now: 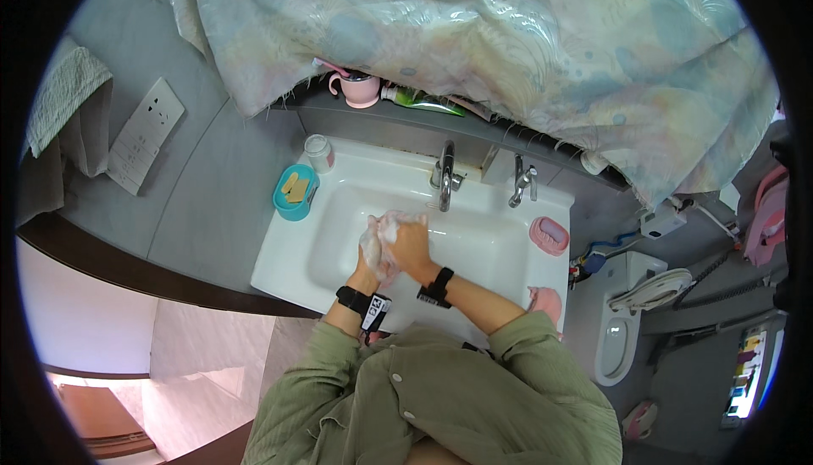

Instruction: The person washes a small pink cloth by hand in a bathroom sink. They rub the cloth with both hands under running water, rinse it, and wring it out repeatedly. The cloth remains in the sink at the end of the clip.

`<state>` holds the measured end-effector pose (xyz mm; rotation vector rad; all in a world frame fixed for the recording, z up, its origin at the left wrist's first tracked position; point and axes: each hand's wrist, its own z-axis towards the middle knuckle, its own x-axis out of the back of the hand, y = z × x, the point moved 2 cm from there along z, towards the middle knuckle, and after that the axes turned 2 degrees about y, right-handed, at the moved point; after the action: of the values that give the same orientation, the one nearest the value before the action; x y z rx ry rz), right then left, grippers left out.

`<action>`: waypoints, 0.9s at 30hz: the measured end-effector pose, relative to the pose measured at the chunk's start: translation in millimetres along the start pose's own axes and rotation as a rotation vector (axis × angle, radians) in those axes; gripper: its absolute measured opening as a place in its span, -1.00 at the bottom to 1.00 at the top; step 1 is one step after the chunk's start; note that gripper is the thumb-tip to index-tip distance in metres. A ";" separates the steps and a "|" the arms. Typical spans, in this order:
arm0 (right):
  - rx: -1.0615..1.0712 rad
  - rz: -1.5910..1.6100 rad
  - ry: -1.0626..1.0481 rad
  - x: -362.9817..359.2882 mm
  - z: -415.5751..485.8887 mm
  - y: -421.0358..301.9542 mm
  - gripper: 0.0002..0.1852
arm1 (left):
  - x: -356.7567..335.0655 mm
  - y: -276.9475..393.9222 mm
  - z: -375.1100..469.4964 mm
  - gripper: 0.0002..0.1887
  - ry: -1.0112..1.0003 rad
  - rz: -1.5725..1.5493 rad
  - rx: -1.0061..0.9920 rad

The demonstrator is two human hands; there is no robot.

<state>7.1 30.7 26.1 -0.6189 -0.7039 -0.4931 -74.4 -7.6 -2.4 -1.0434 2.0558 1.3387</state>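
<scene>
A pale pink cloth [385,268], coated in white lather, is bunched up over the basin of a white washbasin [489,255]. My left hand [366,262] is under and around the cloth, its fingers mostly hidden by foam. My right hand [411,244] is curled into a fist, gripping the cloth from the other side. Both wrists wear black straps, and the left one carries a small device. Just beyond my hands stands a chrome faucet [447,176]; I cannot tell whether water runs.
On the basin's left rim are a turquoise soap dish [294,206] with yellow soap pieces and a jar [319,154]. To the right sit a pink soap box [549,236], a second tap [521,185] and a pink cloth [545,305]. A shelf behind holds a pink mug [361,91]. A toilet [616,344] stands right.
</scene>
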 end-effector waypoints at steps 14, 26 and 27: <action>0.102 0.022 0.064 6.5 -5.9 -7.3 -0.84 | -3.4 6.1 -2.9 -0.40 -0.118 -0.078 -0.030; 0.316 0.087 0.168 9.5 -12.1 -21.0 -0.73 | 8.5 3.0 2.9 -0.47 -0.276 -0.123 -0.050; 0.242 0.132 0.104 10.1 -9.9 -23.9 -0.75 | 8.6 4.6 4.8 -0.49 -0.403 -0.238 -0.005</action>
<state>3.8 4.9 35.7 -0.4063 -0.6086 -0.3091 -83.3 -5.1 -8.1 -0.9003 1.5825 1.3064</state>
